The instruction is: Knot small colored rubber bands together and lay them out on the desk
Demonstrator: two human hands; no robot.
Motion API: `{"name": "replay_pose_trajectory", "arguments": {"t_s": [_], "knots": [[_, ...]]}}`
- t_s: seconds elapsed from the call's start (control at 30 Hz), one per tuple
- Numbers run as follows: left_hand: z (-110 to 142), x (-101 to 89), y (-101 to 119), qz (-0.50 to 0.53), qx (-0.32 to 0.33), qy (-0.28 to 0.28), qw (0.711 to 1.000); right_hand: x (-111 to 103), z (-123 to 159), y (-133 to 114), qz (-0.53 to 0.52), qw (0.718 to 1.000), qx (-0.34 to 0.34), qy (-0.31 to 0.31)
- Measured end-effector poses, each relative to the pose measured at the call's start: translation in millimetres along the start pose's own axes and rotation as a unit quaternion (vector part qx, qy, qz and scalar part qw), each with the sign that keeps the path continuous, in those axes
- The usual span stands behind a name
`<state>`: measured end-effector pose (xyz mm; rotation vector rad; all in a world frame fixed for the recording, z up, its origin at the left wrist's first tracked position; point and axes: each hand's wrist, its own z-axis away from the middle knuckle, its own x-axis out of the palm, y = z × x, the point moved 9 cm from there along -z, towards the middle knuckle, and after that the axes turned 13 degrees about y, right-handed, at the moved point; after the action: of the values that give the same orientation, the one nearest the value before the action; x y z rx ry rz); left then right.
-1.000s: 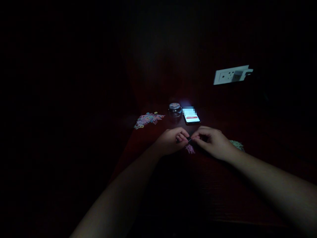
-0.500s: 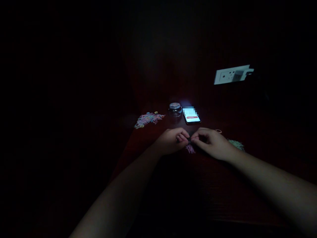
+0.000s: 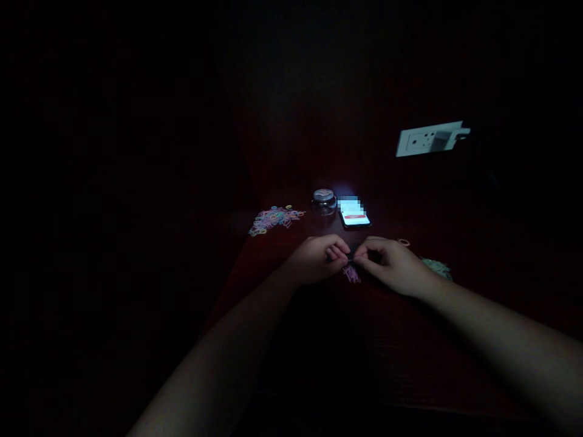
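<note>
My left hand (image 3: 321, 258) and my right hand (image 3: 387, 264) meet over the dark red table, both closed in a pinch with fingertips almost touching. A thin pale strand, which looks like a small rubber band (image 3: 350, 261), spans the narrow gap between them. Just below the fingertips lies a small pile of purple rubber bands (image 3: 351, 275). Beside my right wrist is a pile of pale green rubber bands (image 3: 436, 268), partly hidden by the forearm. A single light orange band (image 3: 404, 242) rests behind my right hand.
A mixed heap of colourful rubber bands (image 3: 276, 220) lies at the table's left edge. Behind my hands stand a clear lidded jar (image 3: 323, 203) and a phone (image 3: 355, 212) with a lit screen. A wall socket (image 3: 428, 139) with a plug is at the right. The room is very dark.
The pale strand between my fingertips shows more clearly now. Both hands keep nearly the same pinch, and the whole view has shifted slightly.
</note>
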<state>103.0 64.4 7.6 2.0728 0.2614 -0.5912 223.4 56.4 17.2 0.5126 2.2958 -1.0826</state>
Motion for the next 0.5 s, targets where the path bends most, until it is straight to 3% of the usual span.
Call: {"name": "replay_pose_trajectory", "arguments": {"t_s": [0.5], "knots": [[-1.2,-1.0,-1.0,-0.008,0.008,0.001,1.0,-0.3,-0.5,1.1,-0.005,1.0,0.0,0.004]]}}
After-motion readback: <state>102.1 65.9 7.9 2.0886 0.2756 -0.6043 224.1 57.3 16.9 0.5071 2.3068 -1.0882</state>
